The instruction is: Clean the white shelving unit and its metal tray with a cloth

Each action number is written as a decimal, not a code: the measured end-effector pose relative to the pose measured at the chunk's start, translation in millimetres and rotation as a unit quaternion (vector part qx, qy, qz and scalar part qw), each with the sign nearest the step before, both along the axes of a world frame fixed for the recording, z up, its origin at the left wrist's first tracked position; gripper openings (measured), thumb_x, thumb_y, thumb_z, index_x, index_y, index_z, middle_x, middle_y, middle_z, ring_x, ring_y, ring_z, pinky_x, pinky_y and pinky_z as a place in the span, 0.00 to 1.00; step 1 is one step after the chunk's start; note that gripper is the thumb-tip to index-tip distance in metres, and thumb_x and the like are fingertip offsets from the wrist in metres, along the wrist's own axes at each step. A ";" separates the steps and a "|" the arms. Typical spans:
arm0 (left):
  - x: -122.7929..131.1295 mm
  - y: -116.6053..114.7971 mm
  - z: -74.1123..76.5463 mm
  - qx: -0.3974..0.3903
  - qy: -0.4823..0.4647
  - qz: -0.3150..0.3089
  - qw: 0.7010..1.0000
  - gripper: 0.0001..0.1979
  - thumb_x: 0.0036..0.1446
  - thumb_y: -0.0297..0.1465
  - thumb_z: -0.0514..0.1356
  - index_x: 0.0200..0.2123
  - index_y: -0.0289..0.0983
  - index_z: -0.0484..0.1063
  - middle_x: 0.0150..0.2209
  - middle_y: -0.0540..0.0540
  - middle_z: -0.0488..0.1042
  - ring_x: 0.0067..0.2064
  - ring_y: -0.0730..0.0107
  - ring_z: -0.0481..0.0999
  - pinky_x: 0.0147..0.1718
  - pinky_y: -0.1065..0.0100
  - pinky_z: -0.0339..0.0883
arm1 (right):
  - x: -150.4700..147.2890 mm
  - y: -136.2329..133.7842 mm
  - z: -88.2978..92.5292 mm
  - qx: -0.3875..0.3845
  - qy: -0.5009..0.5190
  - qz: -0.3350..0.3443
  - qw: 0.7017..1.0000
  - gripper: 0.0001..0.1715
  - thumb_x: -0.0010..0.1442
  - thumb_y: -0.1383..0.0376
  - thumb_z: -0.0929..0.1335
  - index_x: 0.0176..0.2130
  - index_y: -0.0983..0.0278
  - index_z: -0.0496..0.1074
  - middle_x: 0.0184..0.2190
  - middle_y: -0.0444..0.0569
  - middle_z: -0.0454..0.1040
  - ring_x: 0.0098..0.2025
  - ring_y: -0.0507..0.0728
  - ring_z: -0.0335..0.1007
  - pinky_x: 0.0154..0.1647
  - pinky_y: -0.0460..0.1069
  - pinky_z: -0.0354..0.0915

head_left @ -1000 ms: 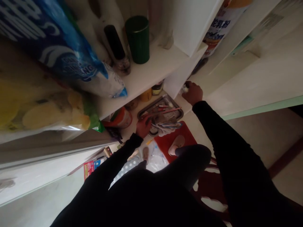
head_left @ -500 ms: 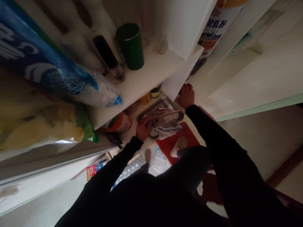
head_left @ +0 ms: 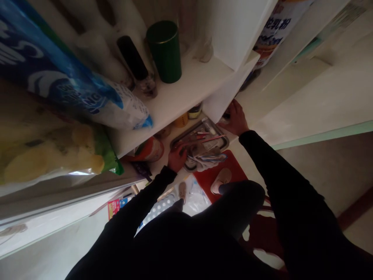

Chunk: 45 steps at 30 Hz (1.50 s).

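Observation:
My left hand [head_left: 176,158] rests at the lower rim of a shallow metal tray [head_left: 201,126], its fingers curled over the edge. The tray holds pens, red-handled tools [head_left: 208,138] and a crumpled striped cloth [head_left: 204,160]. My right hand [head_left: 236,118] reaches up beside the end of a white shelf [head_left: 186,89], its fingers around a small dark object [head_left: 225,116]. That object is mostly hidden by my fingers. Black sleeves cover both my arms.
A green tin [head_left: 164,52] and a black-capped jar [head_left: 135,64] stand on the shelf. A blue-and-white bag [head_left: 61,81] and a yellow snack bag [head_left: 49,149] fill the left side. A milk powder can [head_left: 276,27] stands upper right. A red mat [head_left: 221,169] lies below the tray.
My right hand has shifted slightly, with its fingers now more spread around the small object. My left hand stays at the tray rim. The whole view has moved a little.

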<state>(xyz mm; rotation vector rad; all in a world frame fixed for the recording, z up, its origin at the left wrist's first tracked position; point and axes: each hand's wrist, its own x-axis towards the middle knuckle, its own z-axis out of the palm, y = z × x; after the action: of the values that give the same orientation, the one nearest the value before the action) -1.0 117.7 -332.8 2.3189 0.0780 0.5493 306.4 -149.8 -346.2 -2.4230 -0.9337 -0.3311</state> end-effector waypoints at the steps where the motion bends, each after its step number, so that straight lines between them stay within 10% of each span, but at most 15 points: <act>1: -0.6 0.2 0.9 0.004 -0.001 0.001 1.000 0.18 0.71 0.25 0.60 0.58 0.42 0.82 0.61 0.40 0.86 0.67 0.55 0.84 0.72 0.48 0.77 | -0.2 -0.2 2.4 0.003 0.001 0.002 1.000 0.73 0.61 0.31 0.71 0.84 0.68 0.48 0.82 0.73 0.54 0.83 0.82 0.52 0.82 0.78 0.57; 11: -12.9 16.1 0.5 0.003 0.016 0.043 0.999 0.19 0.75 0.27 0.56 0.60 0.42 0.82 0.64 0.39 0.84 0.70 0.53 0.80 0.76 0.47 0.70 | -79.1 -9.8 40.0 0.085 -0.027 -0.043 0.995 0.48 0.73 0.43 0.67 0.76 0.70 0.61 0.79 0.76 0.62 0.82 0.77 0.55 0.83 0.72 0.56; 17: -13.0 19.7 -5.9 -0.026 0.047 0.079 0.995 0.18 0.70 0.27 0.62 0.59 0.42 0.84 0.62 0.39 0.84 0.68 0.46 0.78 0.77 0.42 0.66 | -168.5 2.5 50.1 -0.008 0.063 0.100 0.993 0.23 0.74 0.60 0.63 0.59 0.57 0.81 0.60 0.58 0.84 0.65 0.71 0.76 0.73 0.67 0.69; 27: 25.0 10.1 -6.4 -0.017 0.065 0.089 0.994 0.17 0.68 0.28 0.66 0.58 0.38 0.82 0.59 0.32 0.84 0.65 0.37 0.78 0.74 0.41 0.66 | -139.9 20.7 44.1 -0.178 0.079 0.020 0.981 0.17 0.71 0.61 0.66 0.50 0.60 0.84 0.52 0.62 0.85 0.58 0.73 0.74 0.56 0.63 0.69; 35: 2.8 4.5 7.3 -0.443 0.084 0.131 0.883 0.16 0.70 0.25 0.58 0.56 0.41 0.79 0.58 0.41 0.85 0.60 0.56 0.85 0.68 0.47 0.78 | -126.0 40.0 37.6 -0.099 0.148 -0.134 0.975 0.30 0.75 0.53 0.61 0.64 0.67 0.75 0.51 0.68 0.85 0.53 0.76 0.83 0.54 0.64 0.74; 41: -24.6 3.0 7.1 -0.542 0.123 0.075 0.828 0.12 0.71 0.27 0.58 0.50 0.41 0.81 0.48 0.41 0.88 0.52 0.56 0.88 0.62 0.43 0.82 | -114.0 51.2 28.1 -0.138 0.150 -0.143 0.968 0.39 0.66 0.44 0.74 0.63 0.67 0.75 0.55 0.72 0.83 0.56 0.81 0.82 0.54 0.67 0.77; 45: -37.4 2.6 -0.1 -0.516 0.088 0.123 0.843 0.13 0.65 0.26 0.66 0.51 0.42 0.80 0.50 0.44 0.87 0.57 0.57 0.87 0.66 0.48 0.79 | -116.0 49.9 26.0 -0.140 0.133 -0.158 0.968 0.34 0.66 0.51 0.74 0.65 0.64 0.74 0.58 0.69 0.81 0.56 0.78 0.82 0.52 0.65 0.77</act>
<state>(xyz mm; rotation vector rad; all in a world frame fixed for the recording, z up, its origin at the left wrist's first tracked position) -38.4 120.4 -332.9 1.2824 0.6106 0.2857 190.5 -99.9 -320.1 -2.7915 -0.5032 0.0240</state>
